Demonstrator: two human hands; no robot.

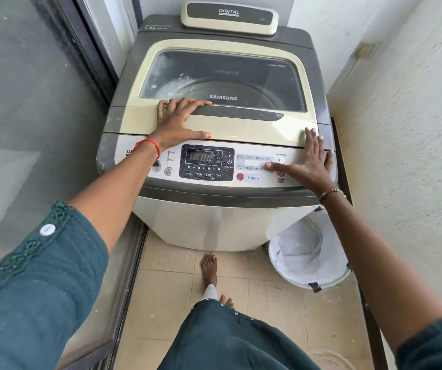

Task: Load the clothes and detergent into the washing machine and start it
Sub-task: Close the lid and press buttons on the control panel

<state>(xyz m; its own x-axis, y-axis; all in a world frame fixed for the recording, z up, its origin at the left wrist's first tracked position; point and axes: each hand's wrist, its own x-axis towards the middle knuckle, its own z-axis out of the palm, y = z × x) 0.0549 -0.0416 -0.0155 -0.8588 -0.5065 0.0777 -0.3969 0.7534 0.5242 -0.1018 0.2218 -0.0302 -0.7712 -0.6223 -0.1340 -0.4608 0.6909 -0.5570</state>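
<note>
A top-loading washing machine [214, 222] stands in a narrow balcony corner, its cream lid [241, 126] closed flat. The control panel [206, 162] at the front shows a lit digital display. My left hand [177, 121] lies flat on the lid's front left, fingers spread beside the dark handle recess. My right hand [308, 162] rests on the panel's right end, with the thumb stretched left across the printed program row, just above the Start/Pause button [280, 179]. Neither hand holds anything. No clothes or detergent are visible.
A white mesh laundry basket [310, 252] sits on the tiled floor at the machine's right front, with nothing visible inside. A glass sliding door [27, 116] runs along the left and a rough wall [401, 129] on the right. My bare feet [209, 268] stand before the machine.
</note>
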